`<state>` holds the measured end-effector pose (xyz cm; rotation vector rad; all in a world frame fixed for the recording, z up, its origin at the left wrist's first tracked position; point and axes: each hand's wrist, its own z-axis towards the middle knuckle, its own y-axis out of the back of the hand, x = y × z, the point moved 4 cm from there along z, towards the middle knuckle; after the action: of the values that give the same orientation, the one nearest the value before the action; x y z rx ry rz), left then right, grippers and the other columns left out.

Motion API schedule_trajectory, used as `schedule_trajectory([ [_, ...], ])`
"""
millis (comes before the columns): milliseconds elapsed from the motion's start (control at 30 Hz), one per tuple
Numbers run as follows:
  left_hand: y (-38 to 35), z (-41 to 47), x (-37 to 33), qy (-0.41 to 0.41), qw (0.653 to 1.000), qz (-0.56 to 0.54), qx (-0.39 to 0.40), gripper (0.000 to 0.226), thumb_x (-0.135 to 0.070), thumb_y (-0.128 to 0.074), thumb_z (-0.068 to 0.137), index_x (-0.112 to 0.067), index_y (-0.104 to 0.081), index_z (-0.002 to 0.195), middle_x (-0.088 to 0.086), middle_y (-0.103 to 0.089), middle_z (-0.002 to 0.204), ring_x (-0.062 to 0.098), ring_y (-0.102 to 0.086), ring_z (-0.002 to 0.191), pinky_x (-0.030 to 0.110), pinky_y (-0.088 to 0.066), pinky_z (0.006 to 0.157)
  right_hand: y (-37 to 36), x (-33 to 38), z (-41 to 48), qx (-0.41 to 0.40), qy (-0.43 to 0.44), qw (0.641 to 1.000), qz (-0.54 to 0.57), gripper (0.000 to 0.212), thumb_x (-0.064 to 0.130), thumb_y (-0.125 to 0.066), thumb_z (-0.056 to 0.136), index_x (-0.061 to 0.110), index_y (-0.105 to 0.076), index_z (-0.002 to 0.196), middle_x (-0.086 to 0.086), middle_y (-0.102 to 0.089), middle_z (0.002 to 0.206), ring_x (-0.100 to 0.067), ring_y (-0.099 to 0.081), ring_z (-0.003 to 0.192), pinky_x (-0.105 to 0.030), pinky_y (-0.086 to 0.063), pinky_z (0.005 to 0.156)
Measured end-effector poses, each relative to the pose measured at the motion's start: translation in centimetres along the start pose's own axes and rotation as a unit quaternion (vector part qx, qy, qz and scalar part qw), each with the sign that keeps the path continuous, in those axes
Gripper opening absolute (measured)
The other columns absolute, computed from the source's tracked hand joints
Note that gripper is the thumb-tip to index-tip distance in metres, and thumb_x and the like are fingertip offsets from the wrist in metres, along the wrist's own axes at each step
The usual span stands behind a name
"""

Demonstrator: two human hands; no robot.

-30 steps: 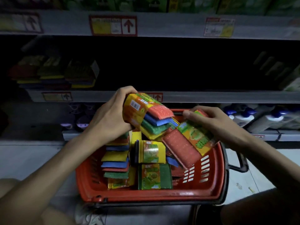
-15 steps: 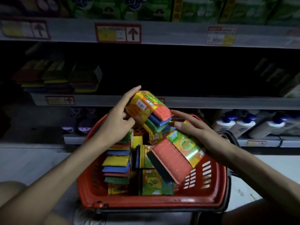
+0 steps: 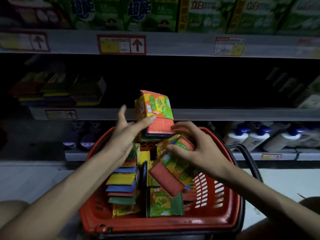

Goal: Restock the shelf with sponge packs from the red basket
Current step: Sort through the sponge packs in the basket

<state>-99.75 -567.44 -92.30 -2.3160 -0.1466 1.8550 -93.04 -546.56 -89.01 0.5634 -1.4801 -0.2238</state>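
Observation:
A red basket (image 3: 155, 224) stands on the floor in front of me, with several colourful sponge packs inside. My left hand (image 3: 127, 135) holds one sponge pack (image 3: 155, 110) above the basket's far rim, level with the middle shelf edge (image 3: 225, 114). Its thumb lies across the pack's label and its fingers are underneath. My right hand (image 3: 200, 151) curls its fingers over the top end of a second sponge pack (image 3: 171, 172), which leans tilted on the pile in the basket.
Stacked sponge packs (image 3: 57, 90) sit at the left of the dark middle shelf. White bottles with blue caps (image 3: 251, 137) fill the lower shelf at right. Green detergent boxes (image 3: 155, 13) line the top shelf. The basket's black handle (image 3: 247, 153) juts out at right.
My left hand has raised its pack toward the middle shelf and turned the label face-up. My right hand has lowered the second pack onto the pile and shifted to its top end.

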Motion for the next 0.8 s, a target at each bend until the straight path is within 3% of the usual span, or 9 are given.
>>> schedule_trajectory([
  [67, 0.1, 0.1, -0.2, 0.032, 0.998, -0.048, -0.026, 0.093, -0.031, -0.087, 0.067, -0.013, -0.040, 0.146, 0.012, -0.074, 0.117, 0.019, -0.076, 0.098, 0.034, -0.058, 0.079, -0.3, 0.3, 0.1, 0.006, 0.020, 1.000, -0.014, 0.069, 0.061, -0.072, 0.077, 0.041, -0.047, 0.138, 0.023, -0.060, 0.131, 0.001, -0.068, 0.108, -0.027, -0.062, 0.084],
  [167, 0.4, 0.0, -0.4, 0.066, 0.995, -0.065, -0.020, 0.059, -0.030, -0.079, 0.080, -0.011, -0.056, 0.130, 0.015, -0.074, 0.118, 0.019, -0.077, 0.094, 0.039, -0.059, 0.080, -0.7, 0.5, 0.4, 0.026, 0.047, 0.997, -0.063, 0.068, 0.059, -0.072, 0.082, 0.042, -0.045, 0.141, 0.021, -0.058, 0.138, 0.000, -0.067, 0.109, -0.027, -0.062, 0.085],
  [300, 0.8, -0.5, -0.2, 0.065, 0.997, 0.021, 0.020, 0.076, -0.045, -0.088, 0.070, -0.033, -0.056, 0.137, 0.000, -0.069, 0.131, 0.019, -0.067, 0.118, 0.050, -0.055, 0.099, -1.5, 0.9, 0.8, 0.020, 0.049, 0.997, -0.052, 0.069, 0.066, -0.070, 0.080, 0.047, -0.043, 0.141, 0.023, -0.056, 0.140, 0.002, -0.064, 0.115, -0.030, -0.060, 0.092],
  [433, 2.0, -0.1, -0.8, 0.047, 0.999, 0.019, 0.009, 0.062, -0.035, -0.082, 0.083, -0.038, -0.058, 0.139, -0.005, -0.071, 0.129, 0.018, -0.064, 0.123, 0.049, -0.051, 0.105, -2.4, 1.2, 1.9, 0.015, 0.027, 0.999, 0.010, 0.071, 0.062, -0.073, 0.078, 0.044, -0.044, 0.141, 0.022, -0.059, 0.135, 0.004, -0.064, 0.114, -0.029, -0.060, 0.091],
  [600, 4.3, 0.5, -1.9, 0.036, 0.995, -0.024, -0.089, 0.058, -0.032, -0.085, 0.078, -0.023, -0.061, 0.129, 0.004, -0.072, 0.124, 0.019, -0.068, 0.116, 0.037, -0.056, 0.094, -3.9, 2.5, 4.5, -0.018, 0.009, 0.995, 0.097, 0.075, 0.052, -0.077, 0.077, 0.035, -0.047, 0.143, 0.017, -0.063, 0.130, 0.000, -0.066, 0.113, -0.025, -0.059, 0.090],
  [700, 5.6, 0.8, -2.7, 0.018, 0.990, -0.018, -0.139, 0.055, -0.035, -0.087, 0.076, -0.019, -0.058, 0.121, 0.005, -0.070, 0.119, 0.017, -0.068, 0.109, 0.031, -0.055, 0.082, -4.9, 3.4, 6.4, 0.003, -0.008, 0.989, 0.150, 0.051, 0.034, -0.078, 0.084, 0.035, -0.058, 0.131, 0.012, -0.072, 0.117, -0.006, -0.073, 0.100, -0.023, -0.060, 0.082],
  [800, 6.8, 1.1, -3.8, -0.015, 0.988, 0.008, -0.151, 0.047, -0.033, -0.085, 0.080, -0.019, -0.058, 0.117, -0.001, -0.072, 0.108, 0.014, -0.069, 0.102, 0.033, -0.055, 0.086, -5.9, 3.8, 8.1, 0.028, -0.015, 0.984, 0.175, 0.043, 0.031, -0.079, 0.085, 0.040, -0.061, 0.122, 0.012, -0.078, 0.102, -0.011, -0.077, 0.090, -0.022, -0.059, 0.071],
])
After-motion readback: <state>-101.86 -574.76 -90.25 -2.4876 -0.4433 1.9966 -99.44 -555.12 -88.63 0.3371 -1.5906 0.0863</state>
